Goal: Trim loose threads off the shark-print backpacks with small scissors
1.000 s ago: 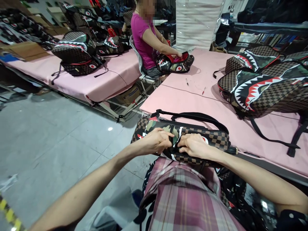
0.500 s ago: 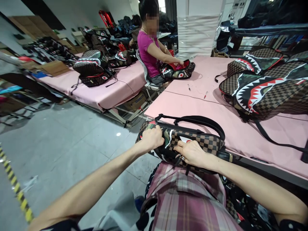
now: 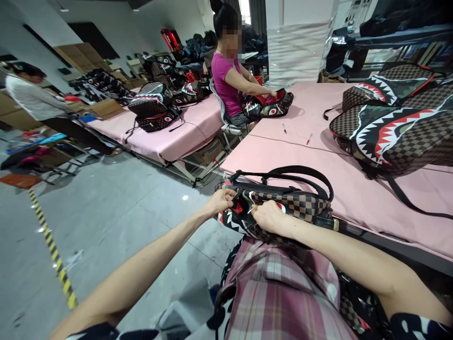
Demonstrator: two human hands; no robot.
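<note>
A brown checked backpack (image 3: 304, 205) with camouflage and shark-teeth print lies on its side across my lap, against the table's near edge. Its black straps arch over the top. Toward its left end a pocket stands open, with red lining (image 3: 238, 208) showing. My left hand (image 3: 221, 202) is closed in a pinch on the pocket's upper left edge. Just right of the opening, my right hand (image 3: 272, 218) is closed with its fingertips at the pocket's edge. A small pale bit shows at those fingertips, too small to name.
Several similar backpacks (image 3: 406, 127) lie on the right of the pink table (image 3: 269, 151), with a red pen (image 3: 309, 138). Across it a seated person (image 3: 226, 80) handles another bag (image 3: 271, 109). At far left stands another person (image 3: 31, 94). Yellow-black tape (image 3: 53, 250) marks the floor.
The pocket now gapes and shows red lining. My left hand has gone from a fist on the bag to a pinch at the pocket edge; my right hand has shifted left. The view has swung left.
</note>
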